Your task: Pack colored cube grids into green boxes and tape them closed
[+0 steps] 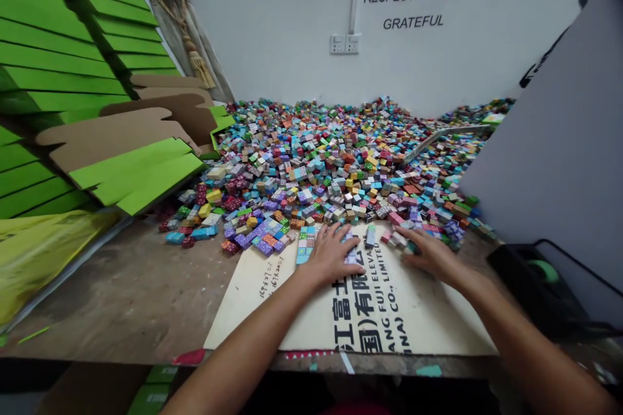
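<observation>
My left hand (335, 251) lies palm down with its fingers spread over a flat, tight group of small patterned blocks (304, 245). Part of that group is hidden under the palm. Beneath it is a cream board (287, 321) printed with large black lettering. One light block (370, 236) stands by itself between the two hands. My right hand (431, 251) reaches in from the right, thumb and fingers apart, at a few pink and whitish blocks (395, 238) on the board's far edge. Whether its fingertips touch them is hard to tell.
A wide heap of small colourful blocks (316, 155) spreads back to the wall. Green folded cardboard boxes (141, 168) are stacked at left, above a yellow plastic bag (43, 259). At right are a grey panel (540, 123) and a black tape holder (540, 279).
</observation>
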A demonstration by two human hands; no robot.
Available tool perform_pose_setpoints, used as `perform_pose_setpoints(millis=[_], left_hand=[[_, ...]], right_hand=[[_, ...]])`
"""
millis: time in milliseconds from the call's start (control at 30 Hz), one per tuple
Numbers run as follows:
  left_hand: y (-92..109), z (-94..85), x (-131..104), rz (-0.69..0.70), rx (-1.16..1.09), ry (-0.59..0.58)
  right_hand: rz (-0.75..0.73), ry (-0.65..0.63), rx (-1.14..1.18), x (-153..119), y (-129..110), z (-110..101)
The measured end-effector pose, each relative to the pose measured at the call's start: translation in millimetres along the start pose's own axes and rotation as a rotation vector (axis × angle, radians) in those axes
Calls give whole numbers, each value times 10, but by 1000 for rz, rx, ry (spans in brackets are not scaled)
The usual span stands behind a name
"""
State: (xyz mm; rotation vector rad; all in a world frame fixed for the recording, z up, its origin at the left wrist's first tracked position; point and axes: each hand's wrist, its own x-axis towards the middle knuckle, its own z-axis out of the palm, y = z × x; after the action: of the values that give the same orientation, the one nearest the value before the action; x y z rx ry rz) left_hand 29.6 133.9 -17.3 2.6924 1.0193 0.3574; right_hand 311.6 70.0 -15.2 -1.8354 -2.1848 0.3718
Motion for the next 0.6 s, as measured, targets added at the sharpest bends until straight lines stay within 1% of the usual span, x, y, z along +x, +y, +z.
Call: perform_pose_setpoints(millis=[100,200,333,400,500,600], left_hand=[[-10,-45,-54,8,-2,6],[-16,-68,-103,16,5,5],[-22,-65,-127,22,6,0],[-17,-65,-128,15,7,7],[-3,-80,-131,9,-8,15],[5,-104,-132,7,-42,11]], right_hand=[[-74,42,52,217,-311,85],[-65,44,-30,402,-514,106],[-4,43,-167,544,-641,110],[12,19,-234,610,-695,120],[-28,-50,-303,727,-768,152],[-85,-108,-285,857,-799,182]])
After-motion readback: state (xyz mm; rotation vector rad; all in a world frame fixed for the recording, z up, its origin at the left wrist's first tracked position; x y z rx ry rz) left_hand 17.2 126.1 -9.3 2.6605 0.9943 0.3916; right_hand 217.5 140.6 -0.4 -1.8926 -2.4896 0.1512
